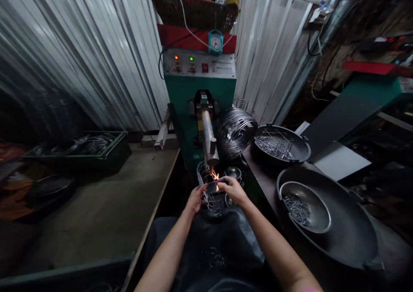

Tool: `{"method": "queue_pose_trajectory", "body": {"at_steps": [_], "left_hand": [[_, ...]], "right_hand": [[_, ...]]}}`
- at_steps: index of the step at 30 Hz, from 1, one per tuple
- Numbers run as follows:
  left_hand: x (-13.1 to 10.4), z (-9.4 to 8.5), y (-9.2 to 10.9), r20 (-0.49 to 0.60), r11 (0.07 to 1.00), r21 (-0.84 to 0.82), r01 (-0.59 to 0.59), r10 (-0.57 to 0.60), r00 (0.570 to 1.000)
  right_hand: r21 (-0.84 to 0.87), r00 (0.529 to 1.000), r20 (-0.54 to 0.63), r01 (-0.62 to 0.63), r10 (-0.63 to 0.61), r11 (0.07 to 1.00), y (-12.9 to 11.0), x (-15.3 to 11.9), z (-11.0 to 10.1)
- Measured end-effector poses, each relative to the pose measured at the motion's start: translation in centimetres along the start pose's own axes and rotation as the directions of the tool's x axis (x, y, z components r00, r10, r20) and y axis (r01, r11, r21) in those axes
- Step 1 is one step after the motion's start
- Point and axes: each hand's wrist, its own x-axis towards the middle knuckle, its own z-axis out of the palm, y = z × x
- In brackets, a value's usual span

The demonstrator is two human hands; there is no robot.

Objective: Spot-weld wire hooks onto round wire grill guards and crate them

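Note:
A spot welder with a green body stands in front of me, its thick metal electrode arm reaching toward me. Orange sparks fly below the electrode tip. My left hand is closed on the left side of a bent-wire frame, which sits under the tip. Close to the sparks, my right hand pinches with thumb and forefinger; what lies between them is too small to make out. Small loose wire pieces rest on the dark apron over my lap.
Right of the welder are a coil of wire, a black pan of wire parts, and a large pan holding a metal bowl of short pieces. A green bin is at left. A basket tops the welder.

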Motion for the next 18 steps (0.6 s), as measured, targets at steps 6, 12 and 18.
{"method": "queue_pose_trajectory", "body": {"at_steps": [6, 12, 18], "left_hand": [[-0.3, 0.4, -0.2, -0.013, 1.0, -0.01, 0.001, -0.002, 1.0], [-0.2, 0.1, -0.2, -0.02, 1.0, -0.004, 0.016, -0.017, 1.0], [-0.5, 0.0, 0.1, -0.024, 1.0, 0.002, 0.013, -0.013, 1.0]], "right_hand": [[-0.022, 1.0, -0.025, 0.016, -0.017, 1.0, -0.1, 0.1, 0.2], [-0.056, 0.999, -0.012, 0.031, -0.032, 0.998, -0.1, 0.3, -0.1], [-0.032, 0.997, 0.072, -0.034, 0.036, 0.999, 0.9, -2.0, -1.2]]}}
